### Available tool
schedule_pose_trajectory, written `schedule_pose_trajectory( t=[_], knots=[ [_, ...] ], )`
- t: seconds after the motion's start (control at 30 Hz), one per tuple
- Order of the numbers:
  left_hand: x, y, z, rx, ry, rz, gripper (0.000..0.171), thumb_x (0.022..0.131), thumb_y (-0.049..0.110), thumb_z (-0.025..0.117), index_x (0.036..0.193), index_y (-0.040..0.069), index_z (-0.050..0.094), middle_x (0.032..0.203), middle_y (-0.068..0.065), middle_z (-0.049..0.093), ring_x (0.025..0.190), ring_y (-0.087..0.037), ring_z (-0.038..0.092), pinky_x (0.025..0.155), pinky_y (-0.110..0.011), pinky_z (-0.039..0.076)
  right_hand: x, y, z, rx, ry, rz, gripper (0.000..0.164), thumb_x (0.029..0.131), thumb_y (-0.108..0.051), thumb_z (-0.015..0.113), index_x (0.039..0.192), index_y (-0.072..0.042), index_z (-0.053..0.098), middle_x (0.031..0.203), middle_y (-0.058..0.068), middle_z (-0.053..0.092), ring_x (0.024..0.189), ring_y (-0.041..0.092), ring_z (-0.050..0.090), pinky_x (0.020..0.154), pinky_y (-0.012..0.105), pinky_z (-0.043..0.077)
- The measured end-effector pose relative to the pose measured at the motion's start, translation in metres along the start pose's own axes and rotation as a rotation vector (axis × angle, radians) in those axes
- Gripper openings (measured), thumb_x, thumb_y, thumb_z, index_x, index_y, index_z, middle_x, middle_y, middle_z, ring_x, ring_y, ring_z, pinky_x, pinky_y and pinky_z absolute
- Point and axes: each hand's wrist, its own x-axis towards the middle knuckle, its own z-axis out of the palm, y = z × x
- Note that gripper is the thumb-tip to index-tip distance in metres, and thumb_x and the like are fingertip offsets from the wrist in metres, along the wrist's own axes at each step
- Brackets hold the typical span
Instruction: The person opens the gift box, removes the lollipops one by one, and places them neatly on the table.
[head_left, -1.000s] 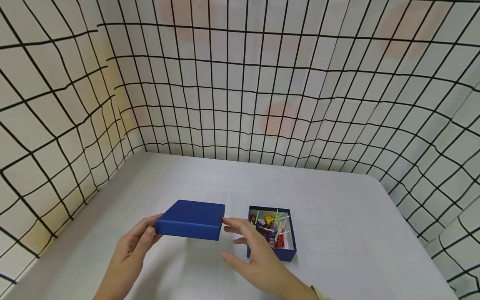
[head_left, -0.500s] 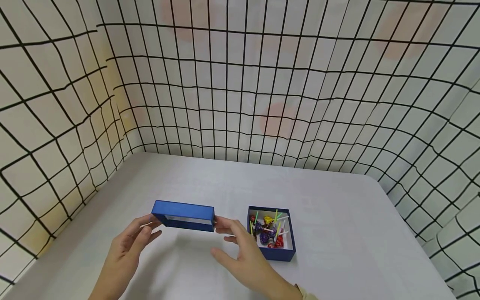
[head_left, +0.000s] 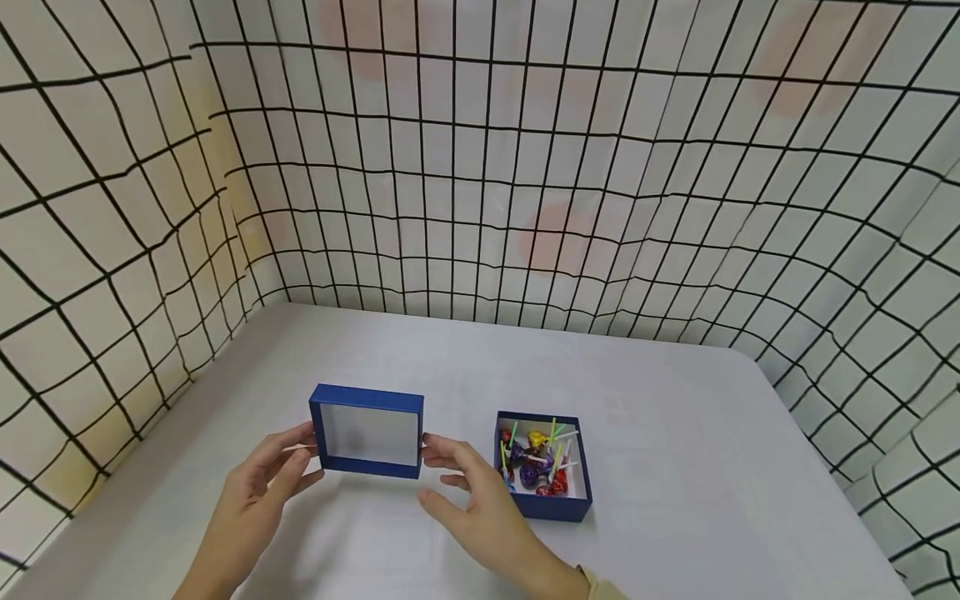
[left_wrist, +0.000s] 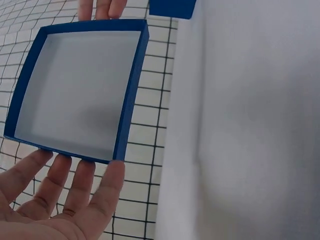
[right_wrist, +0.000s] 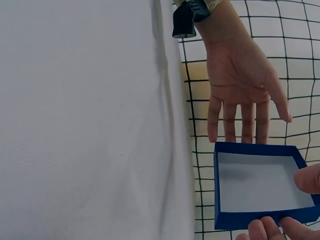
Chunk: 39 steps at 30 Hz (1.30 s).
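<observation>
In the head view, a blue box lid [head_left: 371, 435] with a white inside is held above the table, tilted up on its side with its hollow facing me. My left hand [head_left: 251, 500] presses its left side with outstretched fingertips, and my right hand [head_left: 487, 517] touches the right side the same way, thumb apart from it. Both wrist views show the lid between opposing fingertips. To the right, a blue box [head_left: 553, 507] stands uncovered, holding several wrapped lollipops [head_left: 534, 473] with coloured sticks.
A white cloth covers the table [head_left: 675, 450]. Behind and beside it rise white walls with a black grid [head_left: 480, 167]. The box of lollipops lies just beyond my right wrist.
Between my hands the lid has turned from top-up to upright, its white inside now showing. Both hands shifted slightly left. The lollipop box has stayed in place.
</observation>
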Motion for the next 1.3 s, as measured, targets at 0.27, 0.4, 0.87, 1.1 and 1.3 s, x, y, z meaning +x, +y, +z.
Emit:
schedule_pose_trajectory(
  t=[0.27,0.4,0.87,1.1,1.3],
  knots=[
    [0.001,-0.004,0.004,0.125,0.032,-0.059,0.035,0.112,0.022,0.060,0.145,0.011,0.067,0.125,-0.002,0.068,0.106,0.001,0.067,0.084,-0.019,0.063,0.003,0.008,0.002,-0.011,0.011,-0.018,0.049,0.103,-0.015,0.072,0.149,-0.010,0.058,0.146,0.009,0.063,0.134,0.033,0.061,0.111,0.033,0.054],
    [0.002,-0.008,0.005,0.166,0.022,-0.080,0.036,0.110,0.022,0.064,0.144,0.012,0.068,0.126,-0.007,0.069,0.102,0.002,0.066,0.082,-0.016,0.060,0.004,0.012,0.003,-0.026,0.016,-0.007,0.048,0.102,-0.014,0.072,0.148,-0.008,0.060,0.144,0.010,0.064,0.132,0.033,0.063,0.108,0.032,0.055],
    [0.005,-0.019,0.004,0.137,-0.069,-0.272,0.049,0.103,0.007,0.071,0.151,0.008,0.060,0.137,-0.013,0.064,0.105,0.000,0.064,0.085,-0.018,0.057,0.007,0.026,0.010,0.080,0.009,0.050,0.052,0.100,-0.009,0.073,0.148,0.002,0.058,0.146,0.019,0.060,0.131,0.038,0.062,0.099,0.018,0.057],
    [0.006,-0.025,0.005,0.134,-0.098,-0.281,0.055,0.098,-0.009,0.068,0.151,0.002,0.059,0.136,-0.016,0.064,0.103,-0.004,0.064,0.086,-0.016,0.057,0.006,0.029,0.014,0.119,0.013,0.113,0.055,0.097,-0.006,0.075,0.148,0.004,0.058,0.147,0.021,0.059,0.130,0.037,0.062,0.092,0.014,0.055],
    [0.007,-0.028,0.006,0.153,-0.121,-0.332,0.054,0.098,-0.008,0.068,0.151,0.000,0.058,0.140,-0.017,0.064,0.107,-0.009,0.064,0.089,-0.016,0.055,0.006,0.034,0.016,0.111,0.014,0.146,0.055,0.096,-0.006,0.075,0.147,0.006,0.059,0.145,0.022,0.059,0.128,0.036,0.063,0.088,0.013,0.054]
  ],
)
